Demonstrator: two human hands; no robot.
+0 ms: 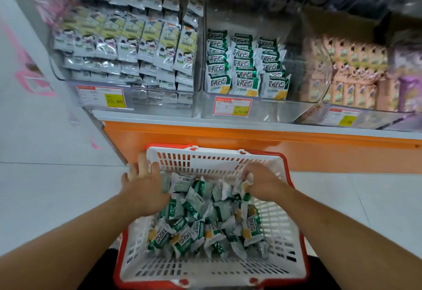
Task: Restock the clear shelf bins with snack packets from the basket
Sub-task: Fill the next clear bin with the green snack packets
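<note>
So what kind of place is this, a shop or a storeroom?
Most likely a small shop's snack aisle. Clear bins of packets sit on a shelf, with price tags on their fronts, and a shopping basket of green packets stands below.

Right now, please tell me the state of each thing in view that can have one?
basket: on the floor, partly full of green packets
middle bin: partly stocked, three rows of green packets
left bin: nearly full
right bin: stocked
left hand: fingers over the basket's far rim
right hand: gripping packets
</note>
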